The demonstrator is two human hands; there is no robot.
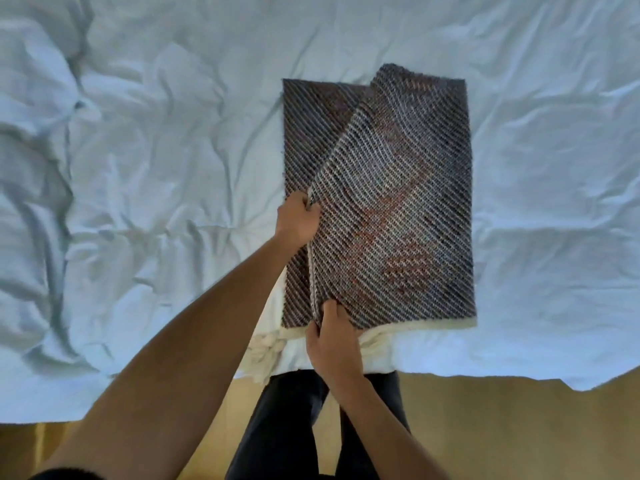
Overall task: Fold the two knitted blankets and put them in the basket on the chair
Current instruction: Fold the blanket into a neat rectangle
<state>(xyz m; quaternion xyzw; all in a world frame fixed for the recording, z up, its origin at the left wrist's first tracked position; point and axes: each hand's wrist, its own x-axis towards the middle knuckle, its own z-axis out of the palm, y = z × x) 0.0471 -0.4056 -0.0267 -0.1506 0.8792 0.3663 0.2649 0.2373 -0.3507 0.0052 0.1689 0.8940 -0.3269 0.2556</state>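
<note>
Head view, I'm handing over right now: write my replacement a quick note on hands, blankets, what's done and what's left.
Left hand: grips the edge of the raised flap of the dark striped knitted blanket.
Right hand: pinches that flap's near corner.
The blanket lies on the rumpled white bedsheet, over a cream chunky knitted blanket showing at its near edge.
Done: dark blanket partly folded.
Left: finish this fold, then both blankets into the basket, which is out of view.

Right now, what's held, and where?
The dark striped knitted blanket, by its folded-over flap: left hand on its left edge, right hand at its near corner.
</note>
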